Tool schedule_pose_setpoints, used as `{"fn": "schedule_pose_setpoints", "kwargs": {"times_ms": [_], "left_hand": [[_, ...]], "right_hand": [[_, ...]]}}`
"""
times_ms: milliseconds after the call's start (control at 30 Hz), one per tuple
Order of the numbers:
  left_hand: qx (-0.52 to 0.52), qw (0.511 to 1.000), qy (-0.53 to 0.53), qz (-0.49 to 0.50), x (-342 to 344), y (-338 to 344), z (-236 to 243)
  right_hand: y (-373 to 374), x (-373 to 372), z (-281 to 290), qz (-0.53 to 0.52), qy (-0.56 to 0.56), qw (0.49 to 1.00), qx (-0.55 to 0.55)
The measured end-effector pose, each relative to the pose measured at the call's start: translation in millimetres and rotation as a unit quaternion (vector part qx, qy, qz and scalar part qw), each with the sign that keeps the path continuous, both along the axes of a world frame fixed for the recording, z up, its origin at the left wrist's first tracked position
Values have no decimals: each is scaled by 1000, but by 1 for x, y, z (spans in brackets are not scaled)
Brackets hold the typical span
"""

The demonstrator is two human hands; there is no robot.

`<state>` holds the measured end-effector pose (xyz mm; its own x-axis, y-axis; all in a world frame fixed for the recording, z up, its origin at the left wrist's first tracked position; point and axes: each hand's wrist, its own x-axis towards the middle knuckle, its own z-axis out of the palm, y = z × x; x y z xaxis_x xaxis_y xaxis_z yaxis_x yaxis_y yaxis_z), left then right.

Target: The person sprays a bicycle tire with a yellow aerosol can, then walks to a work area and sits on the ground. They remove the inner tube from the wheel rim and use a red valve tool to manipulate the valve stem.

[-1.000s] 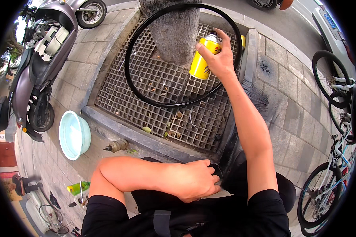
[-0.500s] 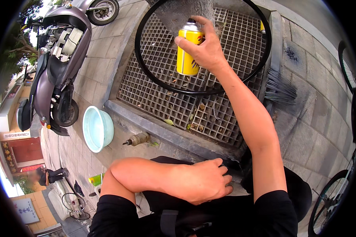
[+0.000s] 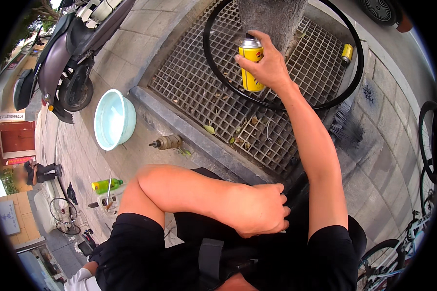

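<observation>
My right hand [image 3: 267, 65] is stretched out ahead, gripping a yellow spray can [image 3: 250, 62] with a silver top, held upright over a metal grate [image 3: 218, 97]. A black bicycle tyre [image 3: 296, 104] lies on the grate around a grey tree trunk [image 3: 272, 17], and the can hovers just inside its ring. My left hand [image 3: 260, 211] rests closed on my dark-clothed lap, with my forearm folded across my body. I cannot see anything in that hand.
A pale blue basin [image 3: 112, 119] sits on the paving to the left, near a small brass-coloured fitting [image 3: 167, 142]. A dark scooter [image 3: 65, 63] is parked far left. A green bottle [image 3: 107, 185] lies lower left. A black brush [image 3: 347, 126] and bicycles [image 3: 422, 194] are at right.
The view has shifted so the grate and tyre sit higher and more to the right. My right hand keeps the can upright near the trunk. My left hand stays on my lap.
</observation>
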<state>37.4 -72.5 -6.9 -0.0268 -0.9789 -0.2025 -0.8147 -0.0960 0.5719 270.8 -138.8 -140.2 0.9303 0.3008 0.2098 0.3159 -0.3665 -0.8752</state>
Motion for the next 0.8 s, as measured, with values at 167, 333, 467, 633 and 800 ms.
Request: {"fn": "schedule_pose_setpoints", "kwargs": {"times_ms": [167, 333, 467, 633, 800], "left_hand": [[-50, 999, -19, 8, -10, 20, 8], [-66, 997, -11, 30, -22, 32, 6], [-104, 993, -17, 55, -32, 43, 4], [-120, 992, -8, 27, -29, 55, 8], [-132, 991, -1, 8, -25, 61, 8]], "right_hand": [[14, -22, -54, 68, -15, 985, -160], [32, -21, -50, 45, -38, 991, -124], [2, -48, -107, 134, 24, 929, -343], [-12, -78, -113, 92, 53, 921, -376], [-63, -100, -125, 27, 103, 885, -452]]}}
